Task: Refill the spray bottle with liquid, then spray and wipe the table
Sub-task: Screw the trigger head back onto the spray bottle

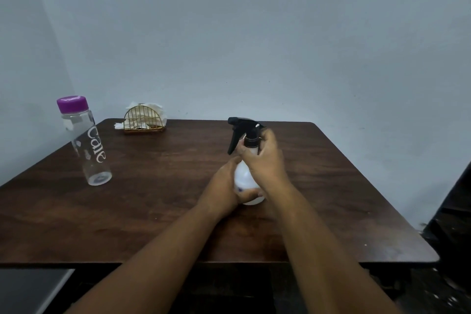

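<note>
Our hands (265,158) hide much of the sprayer (243,176); we cannot tell its fill level.

Left forearm (163,250): bare from the bottom edge of the picture up to the wrist, no sleeve is seen.
Right forearm (313,237): also bare, no sleeve is seen.
Left hand (224,186): without glove, no ring or watch can be seen.
Right hand (266,158): without glove, wrist is bare, no band is visible.
</note>
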